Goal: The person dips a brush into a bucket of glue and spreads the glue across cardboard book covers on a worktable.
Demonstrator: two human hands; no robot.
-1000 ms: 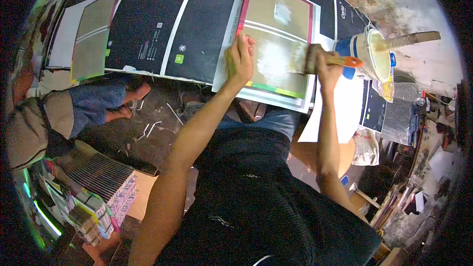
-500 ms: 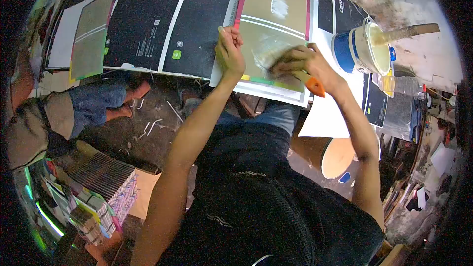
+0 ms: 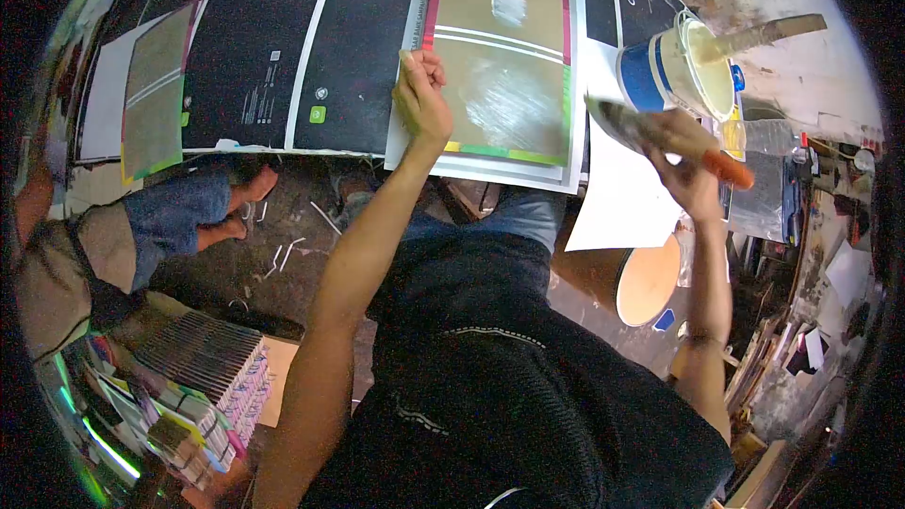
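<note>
Pressing the printed sheet (image 3: pixel 504 66) flat with the left hand (image 3: pixel 421 94), a person's right hand (image 3: pixel 683 155) grips a brush (image 3: pixel 660 137) beside the bucket (image 3: pixel 674 71).

Printed sheet (image 3: pixel 504 66): tan-olive field, two thin white stripes across the middle, dark red border on the top and left edges, green strip down the right, yellow-to-green strip along the bottom, white outer margin; whitish streaked patches on the tan. Brush (image 3: pixel 660 137): orange handle, grey-white bristles. Bucket (image 3: pixel 674 71): blue wall with a white band, cream contents. Large sheets (image 3: pixel 302 38) under it: black with white lines, small white print, one green square. Second sheet (image 3: pixel 151 90) at far left: same tan with white stripes. Paper (image 3: pixel 622 198) beside the brush: plain white.
</note>
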